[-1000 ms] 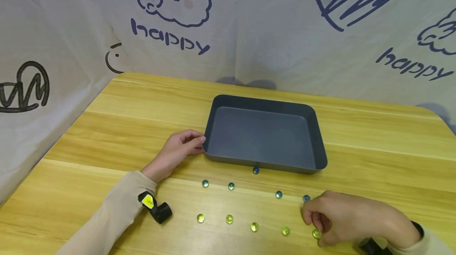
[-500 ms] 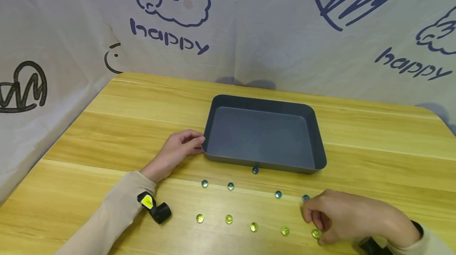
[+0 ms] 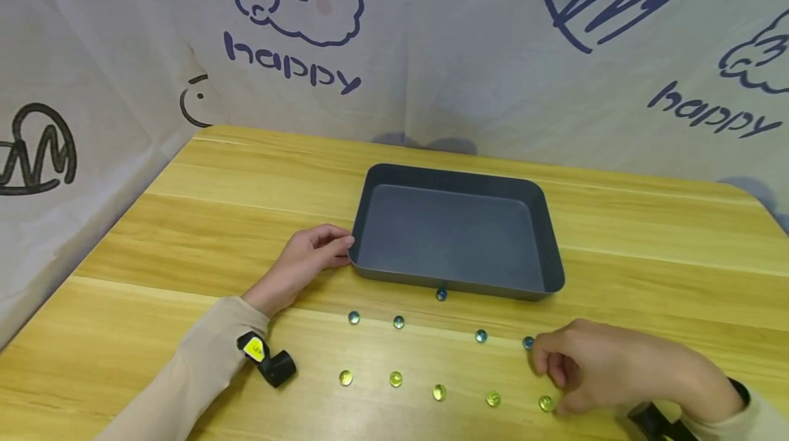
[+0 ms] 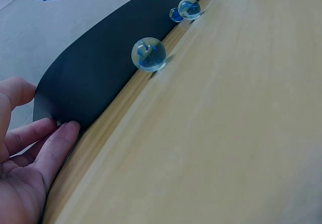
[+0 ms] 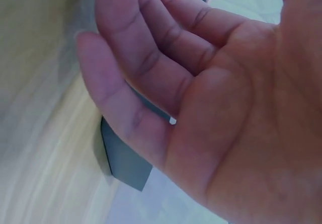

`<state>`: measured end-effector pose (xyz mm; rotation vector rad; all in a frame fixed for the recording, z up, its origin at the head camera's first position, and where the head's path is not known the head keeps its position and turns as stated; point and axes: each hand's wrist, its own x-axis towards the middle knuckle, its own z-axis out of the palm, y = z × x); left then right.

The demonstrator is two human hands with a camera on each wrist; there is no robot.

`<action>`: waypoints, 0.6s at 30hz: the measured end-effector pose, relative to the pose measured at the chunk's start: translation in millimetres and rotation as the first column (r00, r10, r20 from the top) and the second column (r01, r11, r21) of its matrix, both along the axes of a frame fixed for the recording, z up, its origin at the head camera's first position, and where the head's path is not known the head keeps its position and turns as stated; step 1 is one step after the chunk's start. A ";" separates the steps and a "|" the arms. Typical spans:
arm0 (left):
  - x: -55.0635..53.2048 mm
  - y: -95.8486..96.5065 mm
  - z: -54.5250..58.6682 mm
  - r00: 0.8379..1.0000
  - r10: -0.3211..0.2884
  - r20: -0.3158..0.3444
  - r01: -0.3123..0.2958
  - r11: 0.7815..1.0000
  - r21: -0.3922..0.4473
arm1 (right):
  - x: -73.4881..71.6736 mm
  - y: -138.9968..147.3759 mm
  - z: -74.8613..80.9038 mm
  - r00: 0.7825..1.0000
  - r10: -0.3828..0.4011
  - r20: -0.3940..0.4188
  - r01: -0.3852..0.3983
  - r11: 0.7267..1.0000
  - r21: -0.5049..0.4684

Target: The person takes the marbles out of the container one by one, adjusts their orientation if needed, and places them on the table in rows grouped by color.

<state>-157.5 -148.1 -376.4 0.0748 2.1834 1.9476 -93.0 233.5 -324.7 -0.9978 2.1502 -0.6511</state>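
My left hand touches the left front corner of a dark grey rectangular tray, its fingertips against the outer wall in the left wrist view. My right hand is low over the table, fingers loosely bent with nothing between them. Its thumb is beside the rightmost yellow-green marble, and its index finger is close to a blue marble. In the right wrist view the palm fills most of the picture. Clear blue marbles form an uneven row in front of the tray. Yellow-green marbles lie in a nearer row.
The wooden table carries everything. A white cloth with blue drawings and lettering hangs behind it. One dark blue marble sits right at the tray's front wall. In the left wrist view a clear marble is near that wall.
My right hand has shifted slightly right, uncovering more of the nearest blue and yellow-green marbles. The left hand, the tray and the marbles stay where they were.
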 end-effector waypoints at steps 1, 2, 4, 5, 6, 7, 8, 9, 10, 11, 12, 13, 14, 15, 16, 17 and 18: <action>-0.4 0.4 0.1 1.000 -0.003 0.000 0.003 1.000 -0.001 | -0.2 1.5 0.6 1.000 -0.003 -0.009 0.003 1.000 -0.007; -0.8 0.8 0.2 1.000 -0.006 0.000 0.006 1.000 0.000 | -0.5 3.0 1.3 1.000 -0.015 -0.010 0.015 1.000 -0.008; -1.7 1.8 0.2 1.000 -0.012 -0.004 0.012 1.000 0.003 | -1.4 6.6 3.0 0.999 -0.034 -0.016 0.034 0.999 -0.018; -2.2 2.1 0.2 1.000 -0.016 -0.004 0.016 1.000 0.004 | -1.8 8.5 3.7 0.999 -0.044 -0.018 0.043 0.999 -0.024; -2.6 2.3 0.2 1.000 -0.019 -0.004 0.019 1.000 0.009 | -2.4 10.2 4.5 0.998 -0.053 -0.018 0.052 0.998 -0.032; -2.9 2.2 0.2 1.000 -0.023 -0.004 0.023 1.000 0.016 | -3.1 11.9 5.2 0.998 -0.061 -0.015 0.060 0.997 -0.040; -3.3 1.9 0.2 1.000 -0.027 -0.005 0.027 0.999 0.021 | -3.8 13.3 6.0 0.998 -0.066 -0.018 0.065 0.997 -0.050; -3.6 1.3 0.4 1.000 -0.031 -0.004 0.031 0.999 0.028 | -4.7 14.6 7.0 0.997 -0.068 -0.027 0.067 0.996 -0.063; -3.9 0.5 0.6 0.999 -0.033 -0.003 0.033 0.999 0.034 | -5.6 15.8 8.1 0.997 -0.070 -0.045 0.067 0.995 -0.073; -4.1 -0.5 0.9 0.999 -0.036 -0.003 0.036 0.999 0.038 | -6.5 16.4 9.3 0.995 -0.074 -0.061 0.069 0.994 -0.085; -4.3 -1.7 1.2 0.999 -0.038 0.000 0.038 0.998 0.042 | -7.2 16.5 10.8 0.993 -0.083 -0.088 0.075 0.993 -0.091; -4.1 -3.0 1.5 0.999 -0.038 0.001 0.038 0.998 0.044 | -8.6 16.3 12.2 0.989 -0.091 -0.116 0.079 0.992 -0.097; -4.0 -4.2 1.8 0.999 -0.039 0.004 0.039 0.998 0.043 | -9.6 15.6 13.8 0.983 -0.098 -0.153 0.082 0.991 -0.105; -3.8 -5.5 2.2 0.999 -0.038 0.009 0.038 0.998 0.042 | -10.6 14.7 15.6 0.977 -0.110 -0.183 0.091 0.990 -0.108; -3.6 -6.5 2.6 0.999 -0.041 0.014 0.040 0.998 0.040 | -11.6 13.5 17.2 0.969 -0.119 -0.214 0.096 0.989 -0.115; -3.4 -7.6 3.0 0.999 -0.044 0.020 0.044 0.998 0.038 | -12.9 12.0 18.6 0.961 -0.128 -0.244 0.101 0.988 -0.120; -3.0 -8.9 3.8 0.998 -0.051 0.025 0.050 0.998 0.033 | -14.1 10.7 20.2 0.955 -0.141 -0.262 0.112 0.986 -0.123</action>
